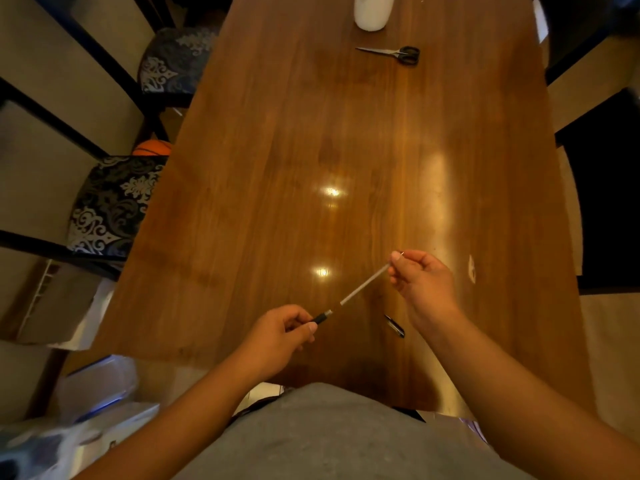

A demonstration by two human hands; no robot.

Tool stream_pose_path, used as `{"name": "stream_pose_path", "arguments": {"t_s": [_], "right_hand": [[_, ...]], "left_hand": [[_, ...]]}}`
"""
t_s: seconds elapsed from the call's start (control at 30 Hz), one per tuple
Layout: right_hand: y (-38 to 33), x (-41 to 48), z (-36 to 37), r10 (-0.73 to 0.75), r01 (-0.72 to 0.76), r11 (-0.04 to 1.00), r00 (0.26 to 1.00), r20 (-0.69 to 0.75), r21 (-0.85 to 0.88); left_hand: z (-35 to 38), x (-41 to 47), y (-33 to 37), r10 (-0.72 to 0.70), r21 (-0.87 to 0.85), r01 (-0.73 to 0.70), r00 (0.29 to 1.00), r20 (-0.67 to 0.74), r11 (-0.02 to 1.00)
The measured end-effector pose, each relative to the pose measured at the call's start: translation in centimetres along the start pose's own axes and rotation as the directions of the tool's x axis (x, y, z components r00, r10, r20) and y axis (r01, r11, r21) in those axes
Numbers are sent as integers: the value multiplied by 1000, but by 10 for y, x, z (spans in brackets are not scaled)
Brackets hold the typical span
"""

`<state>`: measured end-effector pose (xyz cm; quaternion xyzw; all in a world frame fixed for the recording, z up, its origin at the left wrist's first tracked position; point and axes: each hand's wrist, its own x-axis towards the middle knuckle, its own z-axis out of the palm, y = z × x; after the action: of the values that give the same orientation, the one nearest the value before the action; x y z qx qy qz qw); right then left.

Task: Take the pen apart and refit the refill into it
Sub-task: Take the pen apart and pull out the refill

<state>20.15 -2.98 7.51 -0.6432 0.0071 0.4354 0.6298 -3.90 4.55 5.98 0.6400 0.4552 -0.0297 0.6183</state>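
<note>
Left hand (280, 336): closing around the black pen barrel (321, 318) above the bench's near edge.
Right hand (420, 277): pinching the far end of the pale refill (363, 284), whose other end is meeting the barrel.
Loose pen piece (394, 326): lying on the bench (259, 202) between the 2 hands.
Scissors (393, 53): sitting near the far edge.

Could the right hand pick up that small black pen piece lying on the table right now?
Probably not yet: the right hand is pinching the refill. The black pen piece lies uncovered just beside its wrist, so once freed, yes.
</note>
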Motion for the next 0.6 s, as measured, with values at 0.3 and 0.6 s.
{"name": "stream_pose_path", "arguments": {"t_s": [0.3,0.6], "right_hand": [[33,29,18,-59,116,660,993,102,-742],[66,46,37,-56,169,333,986,160,-927]], "left_hand": [[-15,-13,-23,-56,-27,55,997,-46,998],[-28,-21,-46,-70,-24,68,994,-83,997]]}}
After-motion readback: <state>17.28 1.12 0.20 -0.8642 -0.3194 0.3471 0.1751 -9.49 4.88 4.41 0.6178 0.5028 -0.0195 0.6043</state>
